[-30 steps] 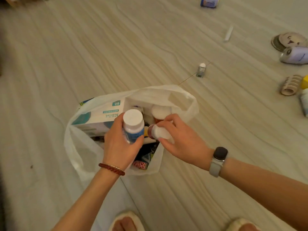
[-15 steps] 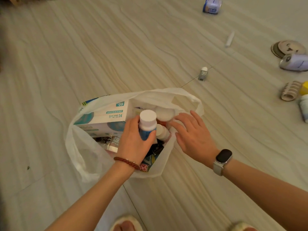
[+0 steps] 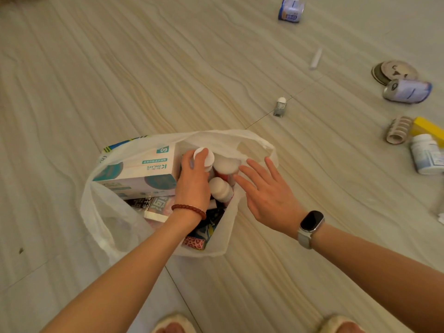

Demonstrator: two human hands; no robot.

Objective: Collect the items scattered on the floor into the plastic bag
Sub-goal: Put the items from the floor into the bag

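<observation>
The left hand (image 3: pixel 193 182) grips a white-capped bottle (image 3: pixel 204 157) inside the open plastic bag (image 3: pixel 115 224) on the floor (image 3: pixel 168 80). The right hand (image 3: pixel 269 198), fingers (image 3: pixel 252 168) spread, hovers over the bag's right rim. A box (image 3: pixel 139 171) lies inside.

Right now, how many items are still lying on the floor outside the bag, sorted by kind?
Cans: 2, blue-white can, lavender can
Bottles: 2, small glass bottle, white pill bottle
Boxes: 1, yellow box
Rolls: 1, ridged roll
Discs: 1, round disc
Sticks: 1, white stick
Total: 8, leaving out an unclear pale scrap at the right edge.
</observation>
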